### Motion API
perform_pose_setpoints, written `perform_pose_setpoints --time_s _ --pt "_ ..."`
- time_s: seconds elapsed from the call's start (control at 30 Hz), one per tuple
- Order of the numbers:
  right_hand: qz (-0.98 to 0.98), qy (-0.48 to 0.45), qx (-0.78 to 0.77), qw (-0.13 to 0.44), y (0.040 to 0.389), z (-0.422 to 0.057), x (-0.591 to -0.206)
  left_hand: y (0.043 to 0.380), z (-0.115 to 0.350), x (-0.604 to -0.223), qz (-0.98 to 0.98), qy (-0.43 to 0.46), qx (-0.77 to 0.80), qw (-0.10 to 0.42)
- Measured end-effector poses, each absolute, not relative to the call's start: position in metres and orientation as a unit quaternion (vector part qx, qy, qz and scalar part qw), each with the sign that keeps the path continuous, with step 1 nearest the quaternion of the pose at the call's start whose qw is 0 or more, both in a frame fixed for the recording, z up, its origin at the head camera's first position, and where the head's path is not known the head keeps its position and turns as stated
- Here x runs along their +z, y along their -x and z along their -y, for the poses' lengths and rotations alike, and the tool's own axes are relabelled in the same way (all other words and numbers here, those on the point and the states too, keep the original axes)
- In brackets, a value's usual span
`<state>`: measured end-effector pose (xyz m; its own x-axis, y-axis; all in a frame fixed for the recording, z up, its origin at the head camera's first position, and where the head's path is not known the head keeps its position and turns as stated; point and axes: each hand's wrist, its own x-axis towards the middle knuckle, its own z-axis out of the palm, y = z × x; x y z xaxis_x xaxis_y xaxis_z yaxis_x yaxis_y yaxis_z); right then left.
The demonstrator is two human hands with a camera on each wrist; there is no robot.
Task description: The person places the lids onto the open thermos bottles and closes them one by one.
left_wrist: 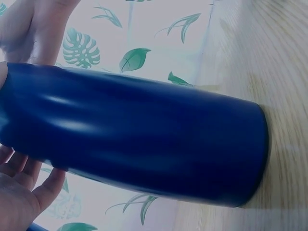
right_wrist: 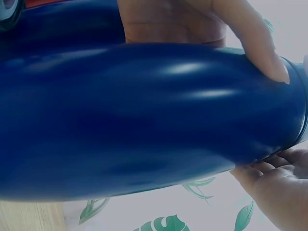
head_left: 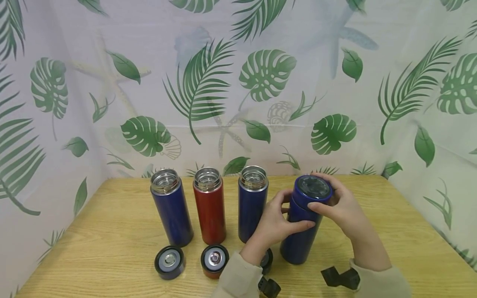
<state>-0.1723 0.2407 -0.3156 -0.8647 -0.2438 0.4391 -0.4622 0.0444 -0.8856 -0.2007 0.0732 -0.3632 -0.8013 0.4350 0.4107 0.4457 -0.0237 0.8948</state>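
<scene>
A blue thermos bottle stands at the right of the row, its blue lid with a dark glossy top sitting on it. My left hand grips the bottle's upper body from the left, thumb across the front. Around the lid, my right hand curls from the right, with its thumb on the near side. In the left wrist view the bottle fills the middle, its base near the wooden table. The right wrist view shows the bottle close up, with fingers on both sides near its top.
Left of it stand three lidless bottles with steel necks: blue, red and blue. In front lie a blue lid, a red lid and another lid partly hidden by my left arm. A leaf-print cloth encloses the wooden table.
</scene>
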Motion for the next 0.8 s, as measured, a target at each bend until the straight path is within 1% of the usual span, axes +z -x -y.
perform_pose_setpoints --time_s 0.23,0.37,0.63,0.8 --pt "0.743 -0.223 0.624 0.095 0.1701 -0.2391 -0.3141 0.2002 -0.0753 -0.3634 0.699 0.305 -0.647 0.011" --pt "0.762 -0.233 0.597 0.096 0.1699 -0.2393 -0.3133 0.2009 -0.0743 -0.3655 0.697 0.312 -0.646 0.008" --pt "0.732 -0.283 0.615 0.069 0.1692 -0.2423 -0.3139 0.2020 -0.0698 -0.3649 0.700 0.332 -0.631 -0.029" --pt "0.730 -0.285 0.617 0.071 0.1685 -0.2430 -0.3132 0.2021 -0.0694 -0.3650 0.698 0.335 -0.632 -0.031"
